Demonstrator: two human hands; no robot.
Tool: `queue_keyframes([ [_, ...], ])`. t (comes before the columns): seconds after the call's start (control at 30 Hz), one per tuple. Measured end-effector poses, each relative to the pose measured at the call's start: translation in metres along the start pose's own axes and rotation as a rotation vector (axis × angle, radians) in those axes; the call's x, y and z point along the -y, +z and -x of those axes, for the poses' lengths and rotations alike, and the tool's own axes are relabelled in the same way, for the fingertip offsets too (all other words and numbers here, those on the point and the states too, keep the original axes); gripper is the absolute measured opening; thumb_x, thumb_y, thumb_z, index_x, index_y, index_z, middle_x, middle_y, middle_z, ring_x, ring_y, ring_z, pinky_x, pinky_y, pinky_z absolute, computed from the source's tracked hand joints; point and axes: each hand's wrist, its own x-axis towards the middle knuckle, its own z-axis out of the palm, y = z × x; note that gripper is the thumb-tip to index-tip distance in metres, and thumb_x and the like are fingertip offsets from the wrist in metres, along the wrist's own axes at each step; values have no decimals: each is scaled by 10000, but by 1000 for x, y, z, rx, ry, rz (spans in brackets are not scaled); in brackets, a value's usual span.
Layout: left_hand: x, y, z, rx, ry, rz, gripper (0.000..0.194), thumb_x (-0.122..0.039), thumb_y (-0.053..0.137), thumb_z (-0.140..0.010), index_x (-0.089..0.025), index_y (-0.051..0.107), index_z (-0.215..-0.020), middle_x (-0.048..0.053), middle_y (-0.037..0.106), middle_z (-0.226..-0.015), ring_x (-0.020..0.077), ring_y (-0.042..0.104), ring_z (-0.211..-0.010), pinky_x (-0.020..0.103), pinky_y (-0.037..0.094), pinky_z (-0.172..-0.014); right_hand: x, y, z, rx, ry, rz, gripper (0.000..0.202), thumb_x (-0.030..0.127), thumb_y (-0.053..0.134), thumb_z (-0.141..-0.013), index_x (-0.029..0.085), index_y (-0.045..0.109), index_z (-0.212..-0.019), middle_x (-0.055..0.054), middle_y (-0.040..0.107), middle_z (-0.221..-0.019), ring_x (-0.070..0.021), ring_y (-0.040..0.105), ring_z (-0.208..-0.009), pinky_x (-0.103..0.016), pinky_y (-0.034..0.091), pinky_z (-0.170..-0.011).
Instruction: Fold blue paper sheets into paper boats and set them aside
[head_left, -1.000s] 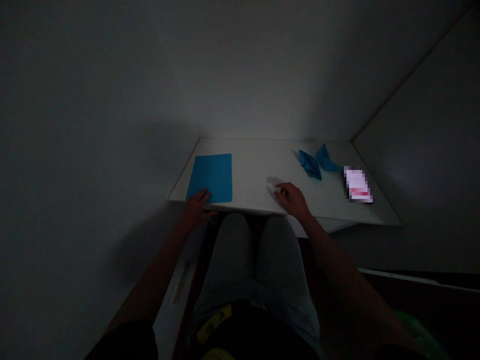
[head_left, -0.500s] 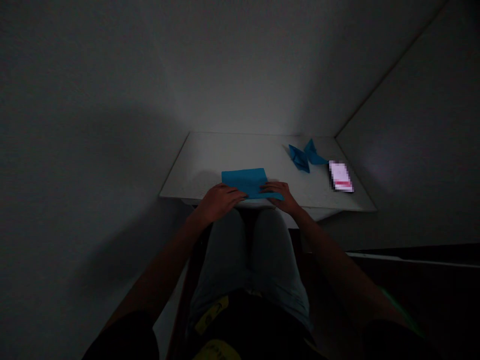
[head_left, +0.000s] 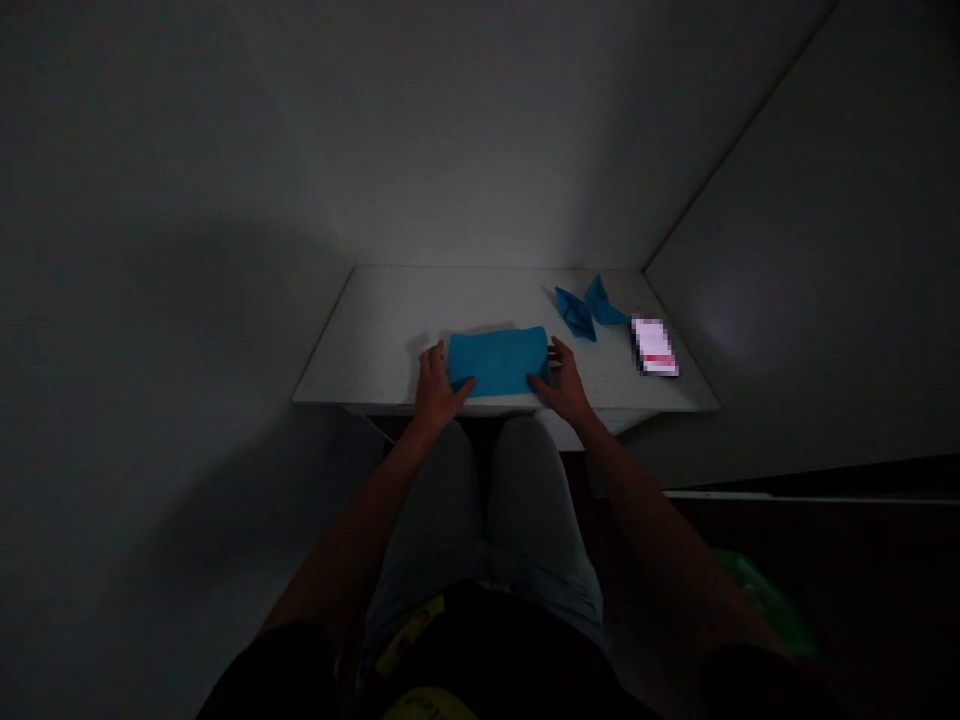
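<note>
A sheet of blue paper lies across the front of the white table, a wide rectangle with a slightly curved top edge. My left hand grips its left end, thumb on the paper's face and fingers around the side. At the opposite end my right hand holds it the same way, its thumb over the lower right corner. The far edge of the paper casts a shadow, so it seems a little raised. Two folded blue paper boats, one nearer and another behind it, sit to the right.
A phone with a lit, blurred screen lies by the right edge of the white table. Walls rise behind the table and at both sides. Below right, a green object shows near the dark floor.
Both hands have moved apart to the paper's ends. The strip along its near edge no longer shows, and the paper now faces me as one wide rectangle. The view has shifted slightly right.
</note>
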Motion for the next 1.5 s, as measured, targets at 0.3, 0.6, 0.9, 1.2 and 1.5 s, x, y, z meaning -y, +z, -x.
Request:
queue_keyframes([
  [0.3, -13, 14, 12, 360, 387, -356, 641, -556, 586, -1046, -241, 529, -1601, 125, 474, -1700, 350, 365, -1620, 563, 298, -1337, 18, -1, 4, 293, -253, 372, 571, 582, 551, -1063, 306, 572, -1563, -83, 539, -1661, -332, 457, -1562, -594, 371, -1267],
  [0.6, -13, 3, 18, 447, 398, -521, 834, -655, 547, -1027, -172, 405, -1692, 179, 294, -1788, 374, 245, -1673, 553, 238, -1363, 22, -7, 18, 465, -376, 560, 891, 747, 587, -992, 291, 345, -1719, -116, 383, -1754, -351, 413, -1596, -599, 303, -1296],
  [0.9, -12, -2, 27, 419, 342, -571, 742, -561, 552, -1044, -250, 404, -1701, 143, 269, -1803, 393, 200, -1682, 587, 265, -1339, 24, -14, 43, 473, -407, 634, 970, 508, 554, -1070, 255, -75, -1763, -109, 240, -1801, -311, 330, -1643, -558, 259, -1333],
  [1.2, -12, -7, 28, 424, 357, -577, 775, -550, 475, -1077, -118, 347, -1708, 176, 281, -1789, 334, 252, -1675, 537, 248, -1360, 30, -7, 57, 402, -347, 632, 901, 383, 555, -1073, 262, 2, -1775, -111, 260, -1798, -289, 340, -1641, -550, 257, -1337],
  [1.5, -7, -33, 39, 443, 294, -307, 446, -258, 543, -1036, -302, 685, -1456, 54, 658, -1552, 247, 584, -1474, 509, 398, -1290, 33, -33, 51, 422, -261, 519, 507, 203, 511, -1035, 317, 630, -1515, -61, 649, -1562, -284, 624, -1415, -535, 439, -1159],
])
